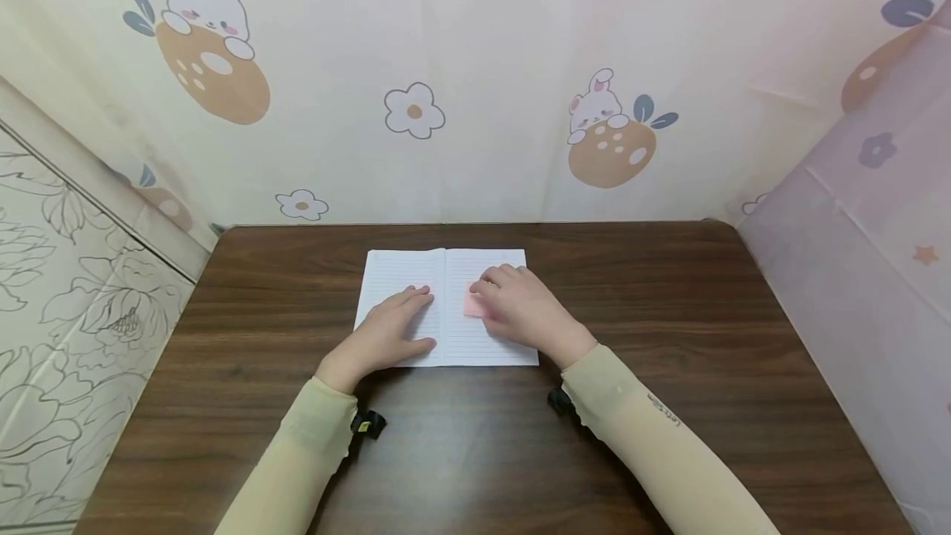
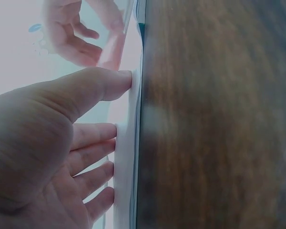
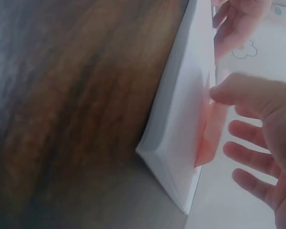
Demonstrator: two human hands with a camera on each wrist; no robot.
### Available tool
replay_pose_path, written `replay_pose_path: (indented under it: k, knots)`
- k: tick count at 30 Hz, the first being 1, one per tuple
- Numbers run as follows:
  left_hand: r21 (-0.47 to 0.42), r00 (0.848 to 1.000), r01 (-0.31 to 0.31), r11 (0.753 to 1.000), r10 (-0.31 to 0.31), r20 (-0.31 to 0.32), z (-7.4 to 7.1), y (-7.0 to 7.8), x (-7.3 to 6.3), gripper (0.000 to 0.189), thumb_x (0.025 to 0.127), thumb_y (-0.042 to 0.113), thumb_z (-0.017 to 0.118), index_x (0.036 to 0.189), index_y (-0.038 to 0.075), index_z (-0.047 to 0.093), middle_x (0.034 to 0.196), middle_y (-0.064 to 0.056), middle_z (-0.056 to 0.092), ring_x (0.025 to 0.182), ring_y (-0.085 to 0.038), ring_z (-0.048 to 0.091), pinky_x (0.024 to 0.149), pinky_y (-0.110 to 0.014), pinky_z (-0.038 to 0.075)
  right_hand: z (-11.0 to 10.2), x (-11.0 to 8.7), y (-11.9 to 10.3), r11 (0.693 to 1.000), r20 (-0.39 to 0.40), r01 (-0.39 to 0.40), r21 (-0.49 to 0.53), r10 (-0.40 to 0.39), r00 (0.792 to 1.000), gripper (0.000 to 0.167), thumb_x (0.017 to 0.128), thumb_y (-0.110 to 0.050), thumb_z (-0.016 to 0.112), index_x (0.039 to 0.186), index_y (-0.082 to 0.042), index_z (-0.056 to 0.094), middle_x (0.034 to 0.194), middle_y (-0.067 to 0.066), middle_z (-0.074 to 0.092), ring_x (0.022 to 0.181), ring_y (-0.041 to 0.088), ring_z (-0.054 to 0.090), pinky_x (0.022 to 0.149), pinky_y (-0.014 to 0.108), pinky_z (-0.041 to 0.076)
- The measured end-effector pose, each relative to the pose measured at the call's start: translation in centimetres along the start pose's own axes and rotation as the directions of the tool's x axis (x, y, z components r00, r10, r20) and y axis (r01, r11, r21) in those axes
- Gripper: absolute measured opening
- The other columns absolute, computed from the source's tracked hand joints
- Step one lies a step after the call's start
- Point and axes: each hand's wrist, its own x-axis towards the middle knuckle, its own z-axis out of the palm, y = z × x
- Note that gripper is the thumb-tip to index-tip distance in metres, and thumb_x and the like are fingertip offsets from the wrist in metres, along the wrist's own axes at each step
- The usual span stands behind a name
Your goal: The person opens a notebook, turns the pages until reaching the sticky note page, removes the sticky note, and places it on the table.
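An open lined notebook (image 1: 401, 267) lies on the table with both pages showing. My left hand (image 1: 382, 334) rests on its left page, fingers stretched out and thumb apart, near the lower edge. On the right page is a pink sticky note (image 1: 473, 304), partly covered by my right hand (image 1: 527, 310). In the right wrist view, the sticky note (image 3: 213, 133) slants up from the page. The thumb of my right hand (image 3: 262, 129) pinches its edge, with the index finger mostly hidden behind the thumb and the other fingers loosely bent.
The dark wooden table (image 1: 461, 444) reaches back to a curtain (image 1: 505, 147) printed with rabbits and flowers. A paler patterned curtain (image 1: 74, 337) hangs along the left side. Each wrist carries a small black camera strap (image 1: 367, 424).
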Motion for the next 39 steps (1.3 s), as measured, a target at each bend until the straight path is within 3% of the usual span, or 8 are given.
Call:
replay_pose_path:
  k: [5, 10, 14, 20, 28, 34, 39]
  knots:
    - [-0.003, 1.000, 0.008, 1.000, -0.008, 0.011, -0.4, 0.4, 0.0, 0.073, 0.095, 0.028, 0.083, 0.153, -0.006, 0.056, 0.163, -0.023, 0.052, 0.153, -0.047, 0.044, 0.122, -0.063, 0.038, 0.4, 0.0, 0.3, 0.999, -0.106, 0.028, -0.037, -0.032, 0.994, 0.026, 0.096, -0.015, 0.079, 0.121, -0.009, 0.077, 0.115, 0.008, 0.078, 0.108, 0.030, 0.071, 0.095, 0.046, 0.057]
    - [0.001, 0.997, 0.046, 0.999, -0.046, 0.054, -1.0, 0.9, -0.1, 0.073, 0.096, 0.026, 0.084, 0.155, -0.005, 0.055, 0.165, -0.022, 0.050, 0.155, -0.045, 0.042, 0.123, -0.063, 0.036, 0.3, 0.0, 0.5, 0.999, -0.178, 0.027, -0.033, -0.033, 0.983, 0.008, 0.098, -0.011, 0.080, 0.105, -0.008, 0.079, 0.091, 0.004, 0.078, 0.084, 0.025, 0.072, 0.080, 0.041, 0.060]
    - [0.010, 0.997, 0.050, 0.999, -0.051, 0.063, -1.0, 0.9, -0.1, 0.073, 0.096, 0.027, 0.083, 0.156, -0.004, 0.054, 0.166, -0.021, 0.049, 0.156, -0.044, 0.042, 0.123, -0.062, 0.036, 0.2, -0.1, 0.4, 1.000, -0.171, 0.004, 0.000, -0.004, 0.985, 0.004, 0.101, -0.012, 0.079, 0.099, -0.009, 0.080, 0.084, 0.004, 0.077, 0.077, 0.024, 0.073, 0.074, 0.041, 0.061]
    - [0.007, 0.997, 0.049, 0.999, -0.049, 0.064, -0.8, 0.7, -0.1, 0.073, 0.096, 0.027, 0.083, 0.156, -0.003, 0.054, 0.166, -0.021, 0.049, 0.156, -0.044, 0.042, 0.123, -0.063, 0.037, 0.1, -0.4, 0.1, 0.999, -0.124, -0.028, 0.026, 0.031, 0.992, 0.004, 0.102, -0.011, 0.078, 0.101, -0.009, 0.082, 0.084, 0.007, 0.079, 0.074, 0.023, 0.075, 0.069, 0.040, 0.061]
    - [0.002, 0.997, 0.048, 0.999, -0.048, 0.062, -0.8, 0.7, -0.1, 0.073, 0.097, 0.028, 0.083, 0.157, -0.003, 0.054, 0.166, -0.020, 0.049, 0.157, -0.044, 0.041, 0.123, -0.063, 0.036, -0.2, -0.5, 0.1, 0.999, -0.184, -0.031, 0.036, 0.037, 0.982, 0.004, 0.100, -0.015, 0.082, 0.100, -0.011, 0.084, 0.077, 0.005, 0.077, 0.066, 0.023, 0.073, 0.061, 0.039, 0.058]
    - [0.002, 0.997, 0.054, 0.999, -0.054, 0.063, -0.8, 0.7, -0.1, 0.074, 0.097, 0.029, 0.083, 0.157, -0.002, 0.054, 0.167, -0.020, 0.048, 0.157, -0.043, 0.040, 0.124, -0.062, 0.035, -0.5, -0.7, 0.2, 0.998, -0.188, -0.050, 0.047, 0.058, 0.980, 0.007, 0.100, -0.015, 0.082, 0.095, -0.012, 0.084, 0.075, 0.002, 0.076, 0.062, 0.017, 0.066, 0.060, 0.036, 0.056]
    - [0.001, 0.997, 0.052, 0.999, -0.051, 0.061, -0.8, 0.6, -0.1, 0.073, 0.097, 0.029, 0.083, 0.157, -0.002, 0.054, 0.166, -0.020, 0.049, 0.157, -0.043, 0.041, 0.124, -0.062, 0.036, -1.0, -0.9, 0.5, 0.996, -0.206, -0.065, 0.063, 0.076, 0.976, 0.012, 0.099, -0.013, 0.082, 0.087, -0.013, 0.081, 0.069, -0.002, 0.069, 0.057, 0.013, 0.053, 0.056, 0.031, 0.049]
